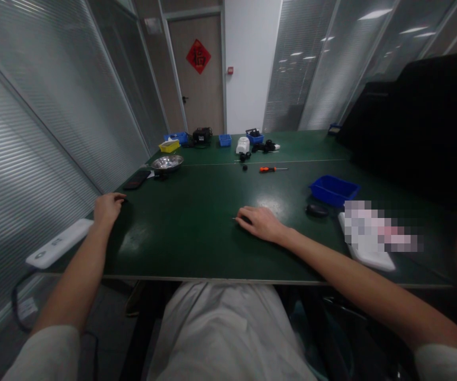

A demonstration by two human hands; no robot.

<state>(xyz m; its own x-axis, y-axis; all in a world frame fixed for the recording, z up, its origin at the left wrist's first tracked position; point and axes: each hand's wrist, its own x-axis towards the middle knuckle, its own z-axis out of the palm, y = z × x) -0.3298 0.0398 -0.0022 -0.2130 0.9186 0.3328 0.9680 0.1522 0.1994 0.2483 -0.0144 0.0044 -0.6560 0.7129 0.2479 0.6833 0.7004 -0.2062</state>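
Note:
My left hand (pixel 108 209) is at the left edge of the green table (pixel 181 227), its fingers drawn together. A small dark bit shows at its fingertips, too small to name. Beyond it lie a black phone-like slab (pixel 137 180) and a shiny metal bowl (pixel 167 163). My right hand (pixel 259 222) rests on the middle of the table with its fingers curled and closed. From its fingertips a thin, pale tip pokes out to the left; the rest is hidden. An orange-handled screwdriver (pixel 268 170) lies farther back, beside a small black round piece (pixel 245 168).
To the right are a blue tray (pixel 334 191), a black computer mouse (pixel 316 211) and a white, partly blurred slab (pixel 365 254). A white power strip (pixel 60 244) lies at the left edge. Along the back stand a yellow tray (pixel 169 146), a white device (pixel 243 145) and small blue bins.

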